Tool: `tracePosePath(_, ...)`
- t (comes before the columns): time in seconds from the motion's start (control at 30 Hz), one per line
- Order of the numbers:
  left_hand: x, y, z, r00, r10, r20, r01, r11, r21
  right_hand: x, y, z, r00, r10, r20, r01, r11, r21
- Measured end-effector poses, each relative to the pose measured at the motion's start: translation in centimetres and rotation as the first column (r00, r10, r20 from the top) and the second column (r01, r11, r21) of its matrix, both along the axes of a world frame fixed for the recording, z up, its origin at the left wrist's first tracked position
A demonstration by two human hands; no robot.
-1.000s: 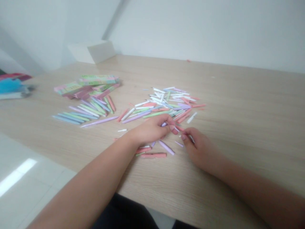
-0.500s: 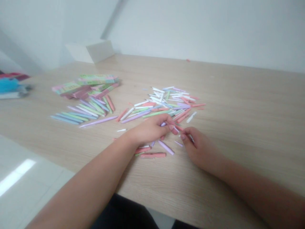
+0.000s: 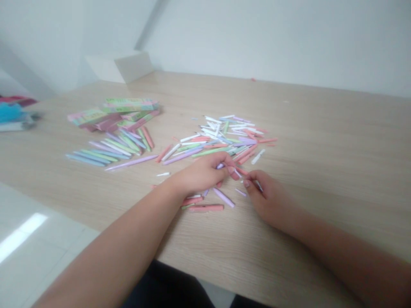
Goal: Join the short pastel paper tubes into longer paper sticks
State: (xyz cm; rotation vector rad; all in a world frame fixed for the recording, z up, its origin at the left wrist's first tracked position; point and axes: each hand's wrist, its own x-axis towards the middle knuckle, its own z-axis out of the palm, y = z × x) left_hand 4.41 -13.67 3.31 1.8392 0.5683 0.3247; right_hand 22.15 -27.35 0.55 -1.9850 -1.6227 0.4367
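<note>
My left hand (image 3: 208, 171) is closed in a pinch round a slim purple pen part (image 3: 237, 172), whose pale end points toward the right hand. Across from it, my right hand (image 3: 272, 196) is also pinched, with a thin white piece (image 3: 258, 185) showing between its fingers. The fingertips of both hands are close together. Below the left hand lie a purple pen barrel (image 3: 224, 198) and a coral pen part (image 3: 206, 208). Just beyond the hands is a loose heap of pen parts (image 3: 212, 143) in white, purple, coral, green and blue.
On the left, several pastel pens (image 3: 123, 145) lie in a spread group. Green and pink boxes (image 3: 128, 107) are piled behind them. A white folded card box (image 3: 133, 67) stands near the wall. Blue and white items (image 3: 14, 115) sit at the far left of the wooden table (image 3: 337, 141).
Both hands hold nearly the same pose over the table. The view has shifted very slightly; no part has visibly been picked up or put down.
</note>
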Motion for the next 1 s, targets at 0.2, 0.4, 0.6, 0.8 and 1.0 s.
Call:
tracePosePath(0.2,0.2,0.1,-0.6,1.0,-0.012,0.021,0.012,1.0,0.015,0.0,0.1,-0.4,1.0,-0.012,-0.014,0.012,0.999,0.03)
tracePosePath(0.4,0.2,0.2,-0.5,0.995,-0.09,0.047,0.081,0.982,0.17,0.3,0.2,-0.8,1.0,0.024,-0.01,-0.023,0.997,0.074)
tracePosePath(0.6,0.3,0.1,-0.6,0.982,-0.133,0.131,0.109,0.978,0.177,0.6,0.1,-0.9,1.0,0.024,-0.014,-0.023,0.995,0.093)
tracePosePath(0.8,0.2,-0.1,-0.4,0.981,-0.14,0.137,0.124,0.985,0.117,0.9,0.0,-0.9,0.991,0.113,-0.068,-0.103,0.986,0.135)
tracePosePath(1.0,0.0,0.2,-0.2,0.974,-0.191,0.118,0.195,0.98,-0.024,0.9,-0.3,-1.3,0.982,0.154,-0.106,-0.135,0.978,0.161)
